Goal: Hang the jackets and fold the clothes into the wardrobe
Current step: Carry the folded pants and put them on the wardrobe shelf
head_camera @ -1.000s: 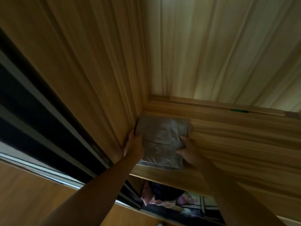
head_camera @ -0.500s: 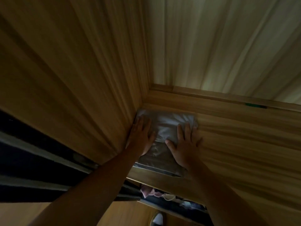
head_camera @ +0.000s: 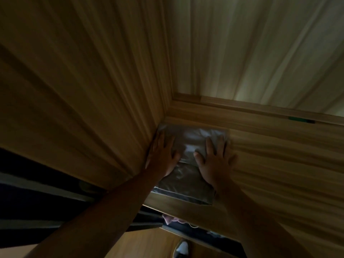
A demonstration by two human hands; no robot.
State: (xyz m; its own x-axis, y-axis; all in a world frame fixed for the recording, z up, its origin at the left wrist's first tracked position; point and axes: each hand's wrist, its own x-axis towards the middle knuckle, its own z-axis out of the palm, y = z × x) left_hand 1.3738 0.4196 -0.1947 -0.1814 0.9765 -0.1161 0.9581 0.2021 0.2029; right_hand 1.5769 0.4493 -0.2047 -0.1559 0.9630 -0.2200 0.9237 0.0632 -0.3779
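The fingers (head_camera: 164,141) of the left hand (head_camera: 162,159) lie straight and slightly spread, flat on the left part of a folded grey garment (head_camera: 188,138), curled round nothing. The fingers (head_camera: 210,146) of the right hand (head_camera: 214,164) lie the same way, wide and flat, pressing the garment's right part; the outermost finger seems to reach past the cloth's right edge onto bare wood. The two thumbs point toward each other, close but apart, with a pale fold of the cloth between them.

The garment lies on a wooden shelf (head_camera: 279,164), pushed into its rear left corner. Its left side touches the wooden side wall (head_camera: 93,90), and the outer edge of the left hand rests along that wall too. The far edge of the cloth sits just short of the low rail under the pale back panel (head_camera: 260,43); the near edge, darker and layered, reaches the shelf's front lip (head_camera: 176,208). Both bare forearms come up from the bottom of the view.

A small green mark (head_camera: 296,119) shows on the rail to the right. Below the shelf's lip a bit of pink cloth (head_camera: 168,218) peeks out among dark things too dim to tell. Lower still, a light shoe (head_camera: 182,247) stands on the wooden floor (head_camera: 145,244).
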